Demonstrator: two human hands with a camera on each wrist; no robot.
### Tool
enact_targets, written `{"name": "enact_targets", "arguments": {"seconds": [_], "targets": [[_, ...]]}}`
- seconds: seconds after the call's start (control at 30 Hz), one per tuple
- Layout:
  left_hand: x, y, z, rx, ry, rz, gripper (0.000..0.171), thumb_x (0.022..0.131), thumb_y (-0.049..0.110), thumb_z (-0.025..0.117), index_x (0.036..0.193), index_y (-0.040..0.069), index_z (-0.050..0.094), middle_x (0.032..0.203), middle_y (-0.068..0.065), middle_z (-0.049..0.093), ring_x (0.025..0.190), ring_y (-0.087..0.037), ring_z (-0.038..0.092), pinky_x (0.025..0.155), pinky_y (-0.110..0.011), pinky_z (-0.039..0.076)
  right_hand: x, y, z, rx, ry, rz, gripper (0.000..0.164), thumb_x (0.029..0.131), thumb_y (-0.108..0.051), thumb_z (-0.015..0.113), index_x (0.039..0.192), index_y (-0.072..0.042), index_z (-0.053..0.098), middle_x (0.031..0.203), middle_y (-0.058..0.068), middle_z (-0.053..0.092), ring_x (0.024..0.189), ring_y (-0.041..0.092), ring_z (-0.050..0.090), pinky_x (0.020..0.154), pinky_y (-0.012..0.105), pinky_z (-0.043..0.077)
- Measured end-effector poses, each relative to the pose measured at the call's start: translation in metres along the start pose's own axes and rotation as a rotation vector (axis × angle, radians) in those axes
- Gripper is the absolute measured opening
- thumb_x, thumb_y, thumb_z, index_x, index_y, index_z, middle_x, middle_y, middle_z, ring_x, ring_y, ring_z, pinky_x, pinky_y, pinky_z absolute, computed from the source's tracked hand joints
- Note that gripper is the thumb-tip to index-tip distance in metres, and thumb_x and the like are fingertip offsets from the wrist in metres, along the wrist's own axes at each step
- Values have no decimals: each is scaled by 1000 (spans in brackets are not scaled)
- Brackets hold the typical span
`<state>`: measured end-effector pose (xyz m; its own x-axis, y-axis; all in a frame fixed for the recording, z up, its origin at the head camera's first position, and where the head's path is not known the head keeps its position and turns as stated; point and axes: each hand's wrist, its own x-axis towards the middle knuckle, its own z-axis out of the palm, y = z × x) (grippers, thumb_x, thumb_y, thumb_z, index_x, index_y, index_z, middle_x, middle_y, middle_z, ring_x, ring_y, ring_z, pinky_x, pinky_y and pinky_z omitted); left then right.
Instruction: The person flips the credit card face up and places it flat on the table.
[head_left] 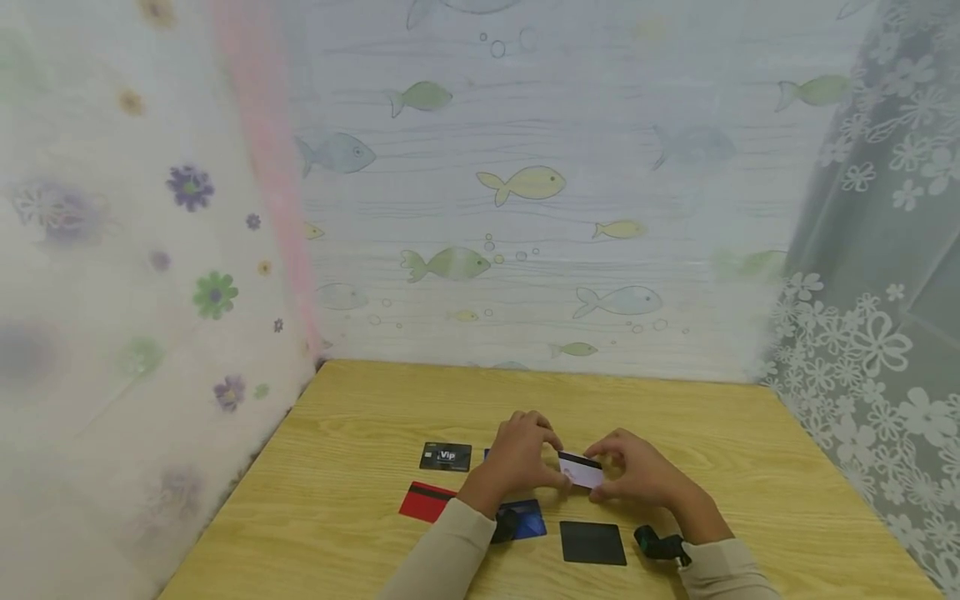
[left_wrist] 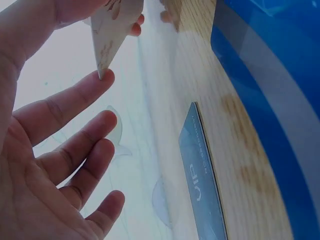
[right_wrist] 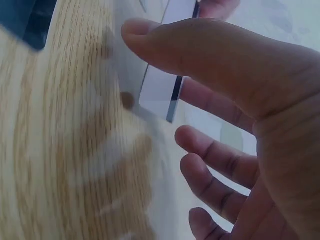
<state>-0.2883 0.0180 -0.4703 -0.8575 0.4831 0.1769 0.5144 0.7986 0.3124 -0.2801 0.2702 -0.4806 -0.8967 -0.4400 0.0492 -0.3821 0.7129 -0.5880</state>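
A white card [head_left: 581, 473] with a black stripe along its far edge is held off the wooden table between both hands. My left hand [head_left: 519, 457] pinches its left end with thumb and index finger, while the other fingers [left_wrist: 80, 145] spread loosely in the left wrist view. At the opposite end, my right hand [head_left: 639, 472] grips the card with the thumb in front and the index finger behind. In the right wrist view the card [right_wrist: 159, 92] is tilted, and the remaining fingers hang half curled. Brownish print marks the face seen in the left wrist view.
Around the left forearm lie a black Vip card [head_left: 446, 457], a red card [head_left: 424, 502] and a blue card [head_left: 532, 520], partly covered. Another blue card is mostly hidden behind the left hand. A plain black card [head_left: 592, 543] lies nearer me. Fish-patterned curtain [head_left: 525, 250] hangs behind the table.
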Motion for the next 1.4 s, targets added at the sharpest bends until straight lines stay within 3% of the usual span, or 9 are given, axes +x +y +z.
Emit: {"name": "enact_targets", "arguments": {"seconds": [0.17,0.57,0.97,1.17,1.4], "targets": [[1,-1,0,0,33,25,42,77,63,84,110,37,78,132,7,60,127,-22,52,105,-50,44,1,-6,-1,-6,14,-29,53,75,-43,92,122,-27,73,116,1,61,107,24,59,87,48,52],[1,0,-1,-37,51,21,43,77,60,85,113,37,78,135,7,59,128,-21,51,107,-49,42,1,-18,-3,5,38,-68,53,77,-47,90,122,-25,73,115,-3,64,99,20,56,76,32,49],[0,-3,1,-44,40,37,67,74,68,84,128,30,73,135,4,59,126,-23,53,104,-50,44,1,-12,-1,90,99,-148,45,84,-43,86,123,-26,72,123,-5,71,109,23,65,90,45,53],[2,-6,4,-62,17,38,71,72,70,83,128,27,73,135,4,59,125,-22,52,106,-50,43,4,-12,0,142,97,-123,46,86,-39,85,126,-21,71,126,-3,70,111,28,62,89,48,51],[3,-8,5,-56,1,44,71,71,70,84,127,27,74,134,4,59,124,-22,53,107,-49,43,8,-12,0,223,109,-67,49,87,-31,85,130,-14,69,124,1,70,110,31,58,80,41,46]]}}
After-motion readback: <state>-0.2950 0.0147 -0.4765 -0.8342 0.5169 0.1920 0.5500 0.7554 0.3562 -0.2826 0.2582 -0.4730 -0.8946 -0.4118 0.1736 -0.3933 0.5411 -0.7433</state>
